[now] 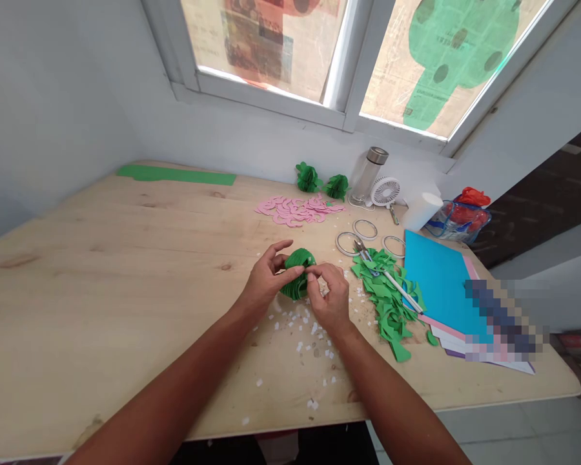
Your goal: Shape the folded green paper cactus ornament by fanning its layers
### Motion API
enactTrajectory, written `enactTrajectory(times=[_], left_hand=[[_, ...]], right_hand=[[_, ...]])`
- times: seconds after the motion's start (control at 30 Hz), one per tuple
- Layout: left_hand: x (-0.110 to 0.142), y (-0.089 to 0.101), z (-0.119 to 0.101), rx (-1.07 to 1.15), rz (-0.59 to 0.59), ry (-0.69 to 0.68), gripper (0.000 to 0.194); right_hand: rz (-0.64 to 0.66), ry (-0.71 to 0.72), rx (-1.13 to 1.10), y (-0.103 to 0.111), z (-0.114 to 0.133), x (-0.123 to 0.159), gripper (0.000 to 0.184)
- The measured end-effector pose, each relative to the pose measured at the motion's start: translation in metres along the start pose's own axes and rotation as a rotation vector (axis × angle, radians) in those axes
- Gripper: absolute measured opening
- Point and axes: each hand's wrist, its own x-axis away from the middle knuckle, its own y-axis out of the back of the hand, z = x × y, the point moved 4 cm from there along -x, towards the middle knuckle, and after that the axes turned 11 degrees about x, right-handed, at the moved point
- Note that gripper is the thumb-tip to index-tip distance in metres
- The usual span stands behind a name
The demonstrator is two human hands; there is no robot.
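Note:
A green paper ball made of folded pieces (297, 274) is held just above the wooden table (101, 278) in front of me. My left hand (266, 279) grips it from the left, thumb and fingers closed on its top edge. My right hand (330, 298) pinches its right side with thumb and forefinger. Small white paper bits (310, 336) lie scattered under and in front of my hands.
Right of my hands lie a pile of green cut pieces (387, 300) with scissors (363, 248), wire rings (365, 229) and coloured paper sheets (438, 284). Further back are pink cut pieces (295, 210), two finished green balls (308, 177), a bottle (368, 174), a small fan (385, 192), and a green strip (174, 174).

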Motion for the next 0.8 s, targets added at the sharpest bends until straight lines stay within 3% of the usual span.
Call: enactTrajectory(times=[0.8], left_hand=[[-0.0004,0.0022,0.0012,0.056,-0.032,-0.019,0.051]], right_hand=[[0.016,-0.135,-0.024,-0.0011,-0.0049,-0.0006,0.019]])
